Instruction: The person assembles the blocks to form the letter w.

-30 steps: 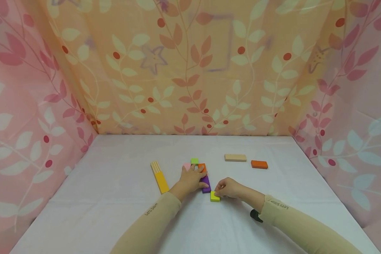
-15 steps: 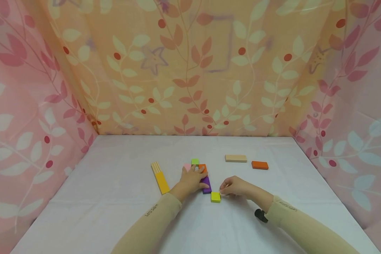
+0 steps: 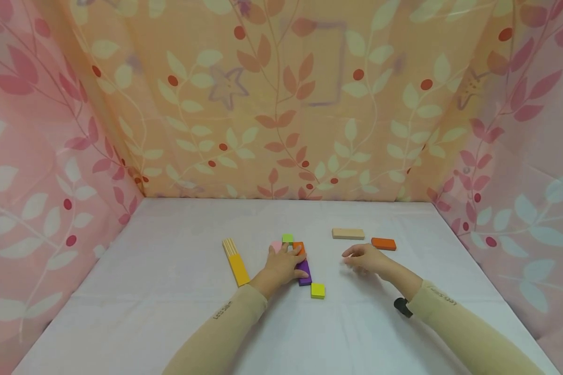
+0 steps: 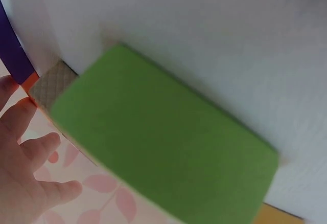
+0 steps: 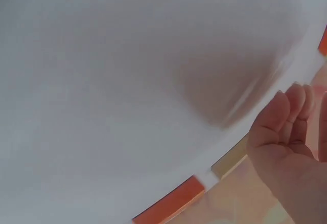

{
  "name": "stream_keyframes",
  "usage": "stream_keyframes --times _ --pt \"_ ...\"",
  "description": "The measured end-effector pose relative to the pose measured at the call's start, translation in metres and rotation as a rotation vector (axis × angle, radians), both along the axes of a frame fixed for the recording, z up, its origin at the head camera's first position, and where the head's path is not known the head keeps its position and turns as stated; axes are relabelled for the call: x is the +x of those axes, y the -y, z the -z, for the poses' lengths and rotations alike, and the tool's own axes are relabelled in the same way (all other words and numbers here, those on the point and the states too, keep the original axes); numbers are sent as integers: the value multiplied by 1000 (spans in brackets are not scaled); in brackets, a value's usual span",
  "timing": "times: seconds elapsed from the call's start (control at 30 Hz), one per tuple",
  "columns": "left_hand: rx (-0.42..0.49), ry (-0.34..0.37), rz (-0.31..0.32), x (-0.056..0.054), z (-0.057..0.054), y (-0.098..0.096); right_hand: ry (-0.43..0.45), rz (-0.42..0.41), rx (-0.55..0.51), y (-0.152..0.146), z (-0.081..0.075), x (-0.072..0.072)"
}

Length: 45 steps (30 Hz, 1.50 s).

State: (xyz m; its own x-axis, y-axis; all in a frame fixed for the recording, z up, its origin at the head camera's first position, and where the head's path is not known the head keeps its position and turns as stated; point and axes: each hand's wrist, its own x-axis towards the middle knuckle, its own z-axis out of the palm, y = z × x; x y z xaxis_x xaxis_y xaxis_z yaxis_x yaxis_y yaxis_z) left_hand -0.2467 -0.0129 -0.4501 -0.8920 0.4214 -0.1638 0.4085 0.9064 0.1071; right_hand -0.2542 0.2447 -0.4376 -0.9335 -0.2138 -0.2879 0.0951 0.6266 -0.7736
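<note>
My left hand [image 3: 281, 265] rests with spread fingers over a row of small blocks. Its fingers touch an orange block [image 3: 299, 245] and its thumb lies on a purple block [image 3: 305, 282]; a pink block [image 3: 276, 244] and a light green block [image 3: 288, 238] show beyond the fingers. Up close in the left wrist view are a wide green block [image 4: 168, 132] and a tan, textured block [image 4: 53, 86]. A yellow block [image 3: 317, 290] lies just in front of the purple one. Over the table, fingers loosely bent and holding nothing, is my right hand [image 3: 368, 259].
Behind the right hand lie a tan plank [image 3: 348, 234] and a red-orange block [image 3: 383, 244]. Left of the row is a yellow-orange strip [image 3: 238, 269] with pale stripes at its far end. Patterned cloth [image 3: 281, 104] walls enclose the white table [image 3: 178, 323] at the back and sides.
My right hand has let go of the yellow block and moved right and away from me, towards the red-orange block. The left hand stays in place on the blocks.
</note>
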Motion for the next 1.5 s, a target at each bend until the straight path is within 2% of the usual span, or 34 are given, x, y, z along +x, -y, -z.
stream_keyframes --times 0.17,0.37,0.6,0.8,0.93,1.2,1.5 --pt "3 2 4 -1 1 0 -90 6 -6 -16 -4 -13" --pt "-17 -8 2 1 -2 0 -254 -37 31 -34 -3 -29" --pt "-18 4 -7 0 0 0 -342 -78 165 -47 6 -50" --pt "-9 8 -10 3 -5 -1 -351 -106 350 -55 14 -65" --pt "-11 22 -16 4 -6 -1 -346 -110 428 -58 18 -73" --pt "-21 6 -18 2 -3 -1 -252 -93 410 -59 23 -81" --pt "-23 10 -27 2 0 -1 -287 -58 413 -57 22 -84"
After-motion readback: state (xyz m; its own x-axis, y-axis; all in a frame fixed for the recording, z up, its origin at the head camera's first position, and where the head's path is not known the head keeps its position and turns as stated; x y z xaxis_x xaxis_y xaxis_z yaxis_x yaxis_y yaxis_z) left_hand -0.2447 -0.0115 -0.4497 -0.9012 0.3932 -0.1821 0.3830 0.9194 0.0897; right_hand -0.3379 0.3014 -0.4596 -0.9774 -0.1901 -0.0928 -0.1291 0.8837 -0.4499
